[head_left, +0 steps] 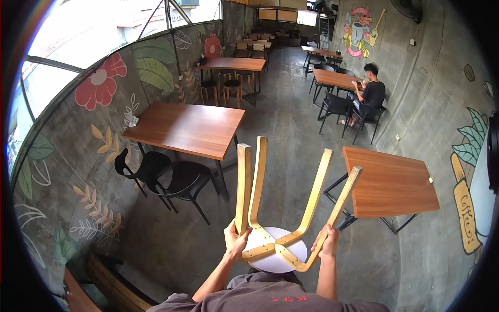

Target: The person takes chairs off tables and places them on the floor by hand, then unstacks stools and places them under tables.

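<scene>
A round stool (275, 244) with a white seat and bent light-wood legs is held upside down in front of my body, its legs pointing up and away. My left hand (237, 239) is wrapped round the lower part of the near left leg. Round the near right leg, my right hand (326, 242) is closed in the same way. The wooden braces cross over the underside of the seat. Both hands are apart from the tables and chairs around.
A wooden table (189, 127) stands ahead left, with black chairs (188, 179) at its near side. Another table (392, 182) is at the right. A seated person (373, 91) is by the right wall. A wooden bench (112, 286) lies at lower left. Grey floor (286, 130) runs between the tables.
</scene>
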`<move>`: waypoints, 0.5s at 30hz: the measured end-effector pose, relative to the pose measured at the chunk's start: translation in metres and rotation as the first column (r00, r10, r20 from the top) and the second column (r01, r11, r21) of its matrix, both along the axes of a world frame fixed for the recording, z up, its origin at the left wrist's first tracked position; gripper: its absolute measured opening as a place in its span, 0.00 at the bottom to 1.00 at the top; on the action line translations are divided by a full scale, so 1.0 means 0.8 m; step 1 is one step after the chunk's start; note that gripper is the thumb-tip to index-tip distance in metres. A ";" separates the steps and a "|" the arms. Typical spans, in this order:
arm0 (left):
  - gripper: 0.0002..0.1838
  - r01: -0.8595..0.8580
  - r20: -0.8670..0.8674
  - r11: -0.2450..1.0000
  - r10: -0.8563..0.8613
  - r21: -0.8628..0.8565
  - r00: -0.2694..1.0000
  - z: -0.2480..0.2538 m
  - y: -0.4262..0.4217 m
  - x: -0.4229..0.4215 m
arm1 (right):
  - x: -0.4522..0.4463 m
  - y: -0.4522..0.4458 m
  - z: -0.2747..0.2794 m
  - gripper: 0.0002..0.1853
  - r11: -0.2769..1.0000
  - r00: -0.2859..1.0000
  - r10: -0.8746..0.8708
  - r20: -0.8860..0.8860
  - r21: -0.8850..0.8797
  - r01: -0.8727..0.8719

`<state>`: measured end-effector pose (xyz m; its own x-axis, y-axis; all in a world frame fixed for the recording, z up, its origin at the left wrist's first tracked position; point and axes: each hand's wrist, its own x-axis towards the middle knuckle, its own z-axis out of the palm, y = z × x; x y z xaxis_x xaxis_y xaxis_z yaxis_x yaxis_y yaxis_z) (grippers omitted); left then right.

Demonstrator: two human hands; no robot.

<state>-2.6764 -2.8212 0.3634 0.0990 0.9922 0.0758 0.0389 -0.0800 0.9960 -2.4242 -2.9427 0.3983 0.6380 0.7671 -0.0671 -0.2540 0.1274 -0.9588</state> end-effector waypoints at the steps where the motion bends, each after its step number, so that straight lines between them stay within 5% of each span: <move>1: 0.15 0.015 0.010 1.000 -0.015 -0.005 1.000 0.003 0.022 0.010 | 0.005 0.019 0.003 0.20 1.000 0.999 -0.025 -0.023 -0.015 0.025; 13: 0.14 0.024 0.142 0.992 -0.006 -0.122 0.990 0.002 0.286 0.162 | 0.155 0.298 -0.002 0.22 0.987 0.996 -0.041 -0.076 -0.158 0.029; 15: 0.12 -0.014 0.058 0.996 0.020 -0.093 0.998 -0.001 0.334 0.182 | 0.184 0.351 0.002 0.22 0.988 0.997 -0.003 -0.072 -0.152 -0.008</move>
